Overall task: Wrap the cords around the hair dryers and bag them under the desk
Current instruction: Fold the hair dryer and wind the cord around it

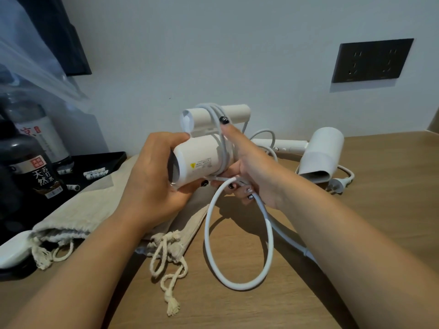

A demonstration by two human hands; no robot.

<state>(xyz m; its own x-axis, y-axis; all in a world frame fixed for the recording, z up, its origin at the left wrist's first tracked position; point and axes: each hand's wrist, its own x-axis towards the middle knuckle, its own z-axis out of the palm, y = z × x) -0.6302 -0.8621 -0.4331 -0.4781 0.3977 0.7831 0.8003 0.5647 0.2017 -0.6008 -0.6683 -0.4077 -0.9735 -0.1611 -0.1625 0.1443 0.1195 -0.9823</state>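
I hold a white hair dryer (202,157) above the wooden desk. My left hand (152,176) grips its barrel near the dark nozzle end. Several turns of its white cord (219,124) run round the barrel and the folded handle (234,112). My right hand (249,167) holds the dryer's other side and pinches the cord, which hangs below in a big loose loop (237,238). A second white hair dryer (318,153) lies on the desk at the right, its cord unwound and its plug (337,185) beside it. Two beige drawstring bags (95,210) lie flat under my left arm.
A black tray (102,162) with small white items and dark bottles (31,162) stands at the left. A dark socket panel (373,60) is on the wall at upper right. A white object (11,250) lies at the left desk edge. The bag drawstrings (171,269) trail toward me.
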